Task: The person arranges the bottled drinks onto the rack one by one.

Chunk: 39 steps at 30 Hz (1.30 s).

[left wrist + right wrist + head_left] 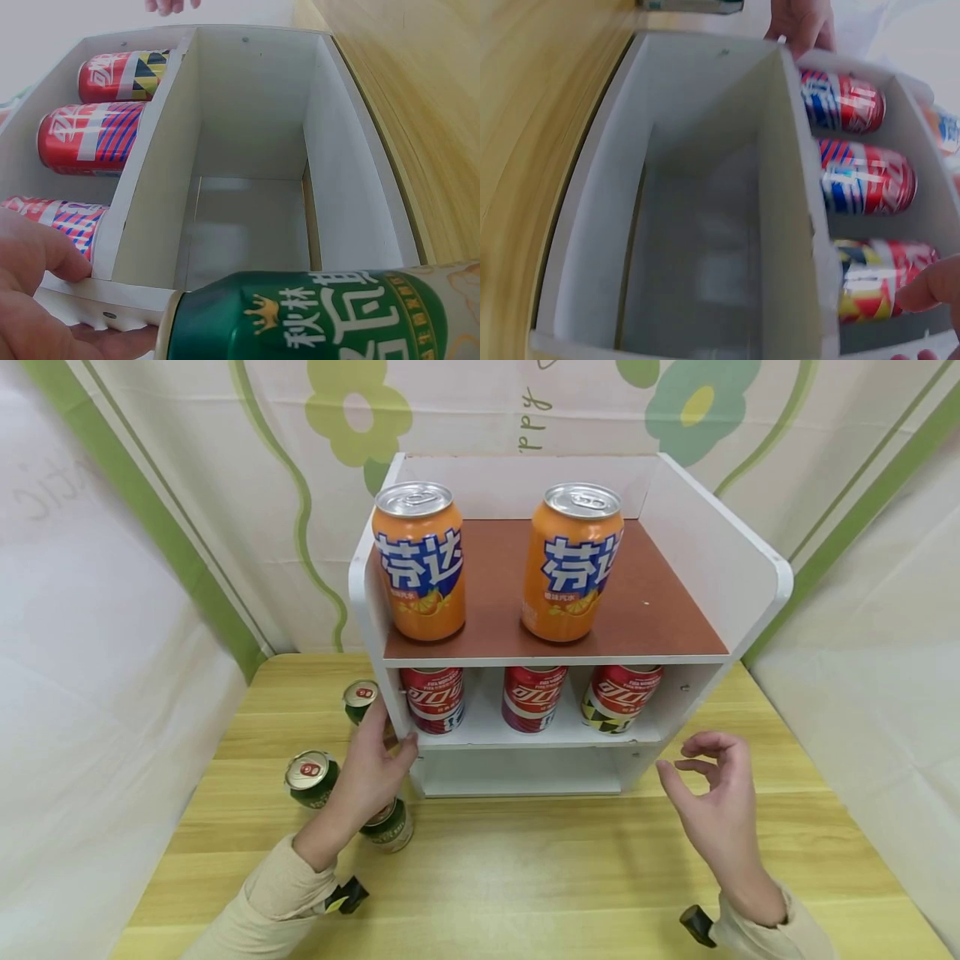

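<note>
My left hand [369,774] grips the left side panel of a white shelf [642,770], thumb on its front edge and fingers along the outside. Off the shelf's right side, my right hand [722,806] hovers with loosely bent fingers, holding nothing. Two orange soda cans [572,564] stand upright on the brown top board. Three red cola cans [534,697] stand in the middle compartment, their tops hidden in the head view. The lower compartment [251,217] holds nothing. Beside my left hand and forearm are green cans [311,779], one partly covered by the arm.
The shelf stands on a light wooden table [517,885]. White curtains [97,677] with green borders hang at both sides, and a flower-print cloth [480,410] hangs behind. The green can [300,319] nearest me stands close to the shelf's front left corner.
</note>
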Each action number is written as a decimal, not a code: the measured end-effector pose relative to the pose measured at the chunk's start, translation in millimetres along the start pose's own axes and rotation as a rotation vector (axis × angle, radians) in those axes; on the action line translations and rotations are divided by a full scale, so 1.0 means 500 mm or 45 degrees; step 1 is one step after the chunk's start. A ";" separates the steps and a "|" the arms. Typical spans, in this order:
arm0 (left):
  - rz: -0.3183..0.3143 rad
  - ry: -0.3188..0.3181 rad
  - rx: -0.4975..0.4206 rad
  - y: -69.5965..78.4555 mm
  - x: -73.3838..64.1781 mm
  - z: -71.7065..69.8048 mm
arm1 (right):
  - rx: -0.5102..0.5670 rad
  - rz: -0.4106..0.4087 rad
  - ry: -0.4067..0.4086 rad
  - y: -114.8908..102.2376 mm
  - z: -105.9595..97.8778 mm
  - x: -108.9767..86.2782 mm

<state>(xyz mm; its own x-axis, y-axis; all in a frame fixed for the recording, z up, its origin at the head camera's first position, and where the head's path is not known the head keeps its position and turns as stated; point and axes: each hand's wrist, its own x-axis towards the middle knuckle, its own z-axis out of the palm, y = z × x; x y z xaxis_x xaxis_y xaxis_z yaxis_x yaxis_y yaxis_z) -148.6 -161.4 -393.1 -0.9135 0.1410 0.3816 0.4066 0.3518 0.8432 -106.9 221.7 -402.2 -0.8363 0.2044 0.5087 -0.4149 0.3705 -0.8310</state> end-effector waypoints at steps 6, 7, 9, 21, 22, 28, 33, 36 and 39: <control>0.011 -0.002 -0.012 0.000 -0.001 0.000 | -0.134 0.142 -0.021 0.037 -0.009 0.011; 0.013 -0.002 -0.012 0.000 -0.001 0.000 | -0.149 0.163 -0.040 0.045 -0.009 0.012; 0.015 -0.003 -0.013 -0.001 -0.001 0.001 | -0.162 0.189 -0.088 0.063 -0.009 0.015; 0.000 -0.008 -0.021 0.000 -0.001 0.000 | -0.076 0.119 -0.361 0.133 0.016 0.035; 0.001 -0.008 -0.020 0.000 -0.001 0.000 | -0.068 0.120 -0.373 0.138 0.019 0.037; 0.016 -0.007 -0.013 -0.002 -0.001 0.001 | -0.052 0.160 -0.381 0.164 0.032 0.042; 0.014 -0.009 -0.006 -0.002 -0.002 0.000 | -0.087 0.176 -0.382 0.178 0.039 0.042; 0.015 -0.011 -0.007 -0.002 -0.001 0.000 | -0.084 0.221 -0.401 0.181 0.045 0.038; 0.015 -0.013 -0.009 -0.002 -0.001 0.000 | -0.081 0.284 -0.427 0.182 0.050 0.036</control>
<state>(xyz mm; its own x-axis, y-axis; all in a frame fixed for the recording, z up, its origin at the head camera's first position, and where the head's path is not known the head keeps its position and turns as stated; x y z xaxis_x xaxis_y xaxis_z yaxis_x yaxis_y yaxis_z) -148.5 -161.8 -394.0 -0.9088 0.1548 0.3874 0.4171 0.3436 0.8414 -168.4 236.6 -474.3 -0.9781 -0.0172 0.2074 -0.1962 0.4083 -0.8915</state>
